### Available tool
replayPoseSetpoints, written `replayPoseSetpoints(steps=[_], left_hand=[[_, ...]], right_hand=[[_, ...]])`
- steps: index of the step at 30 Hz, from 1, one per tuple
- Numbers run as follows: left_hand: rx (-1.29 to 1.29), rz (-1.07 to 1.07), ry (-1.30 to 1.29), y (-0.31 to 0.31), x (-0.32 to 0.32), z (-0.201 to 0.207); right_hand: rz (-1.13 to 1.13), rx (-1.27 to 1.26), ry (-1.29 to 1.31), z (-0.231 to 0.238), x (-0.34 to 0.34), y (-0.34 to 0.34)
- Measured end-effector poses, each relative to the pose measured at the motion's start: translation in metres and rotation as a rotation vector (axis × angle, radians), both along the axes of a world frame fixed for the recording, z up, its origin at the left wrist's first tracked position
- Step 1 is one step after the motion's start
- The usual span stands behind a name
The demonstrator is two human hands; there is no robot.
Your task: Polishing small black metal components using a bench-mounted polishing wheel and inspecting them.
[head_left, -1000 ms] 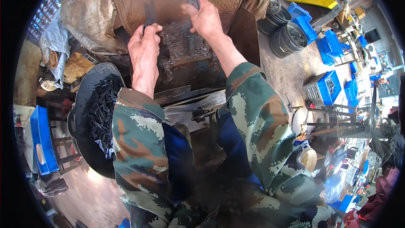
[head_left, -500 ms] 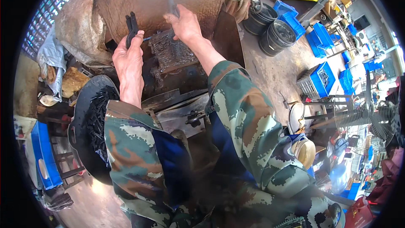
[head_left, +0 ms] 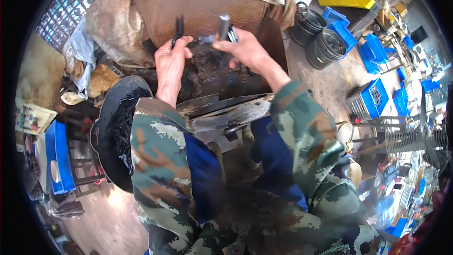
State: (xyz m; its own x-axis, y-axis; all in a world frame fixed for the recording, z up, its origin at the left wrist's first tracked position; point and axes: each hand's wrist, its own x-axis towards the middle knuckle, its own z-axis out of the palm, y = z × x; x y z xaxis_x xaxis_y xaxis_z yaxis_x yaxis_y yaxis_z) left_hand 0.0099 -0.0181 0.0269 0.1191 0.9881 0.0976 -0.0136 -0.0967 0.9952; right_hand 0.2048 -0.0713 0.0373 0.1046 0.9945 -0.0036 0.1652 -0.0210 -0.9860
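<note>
My left hand (head_left: pixel 171 66) is closed around slim black metal pieces (head_left: pixel 179 29) whose narrow ends stick up above the fingers. Opposite it, my right hand (head_left: pixel 247 51) grips a shiny metal rod (head_left: pixel 224 22), its rounded end pointing up. Slimmer bright edges show beside the rod, too blurred to name. Between the hands lies a small grey metal piece (head_left: pixel 205 39); whether either hand touches it I cannot tell. Both hands are over a dark, grimy work surface (head_left: pixel 212 73) in front of a brown hanging sheet (head_left: pixel 198 7).
A black pan (head_left: pixel 107 137) full of slim black metal pieces (head_left: pixel 124 127) stands by my left forearm. Black buckets (head_left: pixel 326 49) and blue crates (head_left: pixel 370 54) are at the right, with a fan (head_left: pixel 417 139) farther down. Stained cloth (head_left: pixel 113 19) hangs at the back left.
The view has shifted, so the surroundings sit farther right. My hands have come closer together and lower over the work surface. The rod now points more toward me.
</note>
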Motion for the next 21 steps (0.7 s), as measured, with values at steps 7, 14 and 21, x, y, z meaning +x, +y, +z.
replayPoseSetpoints(steps=[7,14,21], left_hand=[[0.076,-0.088,0.381,0.014,0.001,-0.023],[0.275,-0.213,0.79,0.009,0.002,-0.034],[0.138,-0.408,0.892,0.023,-0.015,-0.062]], right_hand=[[0.409,0.49,-0.655,-0.025,0.011,-0.069],[0.542,0.232,-0.845,-0.042,0.005,-0.111],[0.568,0.003,-0.516,-0.014,0.004,-0.081]])
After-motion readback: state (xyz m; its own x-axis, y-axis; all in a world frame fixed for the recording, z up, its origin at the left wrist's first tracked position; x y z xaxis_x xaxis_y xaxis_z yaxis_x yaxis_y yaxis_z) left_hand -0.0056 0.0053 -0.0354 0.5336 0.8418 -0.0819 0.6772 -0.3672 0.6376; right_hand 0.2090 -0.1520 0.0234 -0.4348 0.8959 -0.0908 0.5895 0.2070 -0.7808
